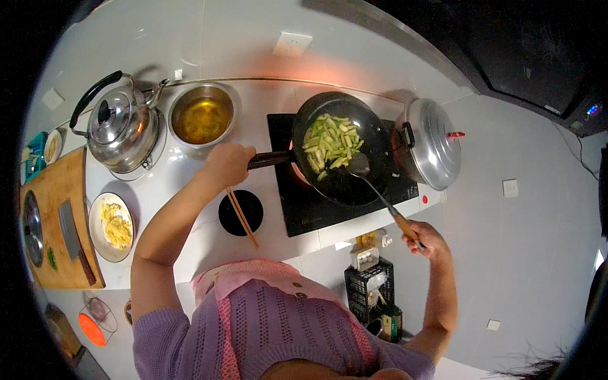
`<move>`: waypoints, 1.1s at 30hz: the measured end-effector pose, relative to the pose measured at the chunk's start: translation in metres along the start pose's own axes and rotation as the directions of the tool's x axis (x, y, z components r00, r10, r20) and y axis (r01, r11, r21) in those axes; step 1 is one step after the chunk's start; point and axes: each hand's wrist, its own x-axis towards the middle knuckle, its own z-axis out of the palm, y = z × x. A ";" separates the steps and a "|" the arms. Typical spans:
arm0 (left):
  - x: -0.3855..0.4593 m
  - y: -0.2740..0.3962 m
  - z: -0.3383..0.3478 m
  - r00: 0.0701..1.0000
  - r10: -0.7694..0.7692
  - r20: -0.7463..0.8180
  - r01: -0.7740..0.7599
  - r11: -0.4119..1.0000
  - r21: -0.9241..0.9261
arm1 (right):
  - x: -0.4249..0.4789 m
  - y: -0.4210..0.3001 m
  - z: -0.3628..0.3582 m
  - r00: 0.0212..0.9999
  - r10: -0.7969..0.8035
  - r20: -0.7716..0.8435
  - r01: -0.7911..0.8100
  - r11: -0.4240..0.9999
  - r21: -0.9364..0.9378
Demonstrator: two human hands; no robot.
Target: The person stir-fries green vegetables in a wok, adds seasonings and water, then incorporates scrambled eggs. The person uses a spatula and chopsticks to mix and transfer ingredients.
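My left hand (229,164) grips the dark handle of a black wok (380,137), which is tilted over the glowing black cooktop (304,223). Green vegetable strips (330,142) lie in the wok's left part. In my right hand (425,240) is the wooden grip of a metal spatula (382,197), its blade inside the wok against the lower right of the strips. Below my left hand, wooden chopsticks (243,218) lie across a round black mat (256,209). A bowl of scrambled egg (116,225) stands further left.
A lidded aluminium pot (430,142) stands right of the wok. Behind my left hand are a metal bowl of yellowish liquid (202,118) and a steel kettle (123,128). A cleaver (70,230) and a glass lid (33,228) lie on the wooden board (52,190).
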 end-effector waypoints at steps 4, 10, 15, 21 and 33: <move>0.005 -0.003 0.005 0.999 0.039 -0.019 -0.039 0.999 0.024 | 0.074 0.002 0.027 0.988 -0.084 0.127 0.057 0.978 0.203; -0.003 0.001 -0.006 1.000 -0.004 0.003 0.004 0.998 0.055 | 0.075 -0.006 0.060 0.919 -0.391 -0.050 0.390 0.920 -0.029; 0.000 -0.005 0.002 1.000 -0.002 -0.013 0.002 1.000 0.018 | 0.002 0.000 0.072 0.647 -0.757 -0.087 0.487 0.499 -0.717; -0.007 -0.004 0.004 0.998 -0.026 -0.059 0.026 1.000 0.011 | -0.101 0.003 0.083 0.715 -0.698 -0.034 0.392 0.441 -0.807; -0.004 -0.005 0.006 0.998 -0.001 -0.063 0.002 1.000 0.015 | 0.008 -0.009 0.080 0.524 -0.842 -0.130 0.380 0.367 -0.849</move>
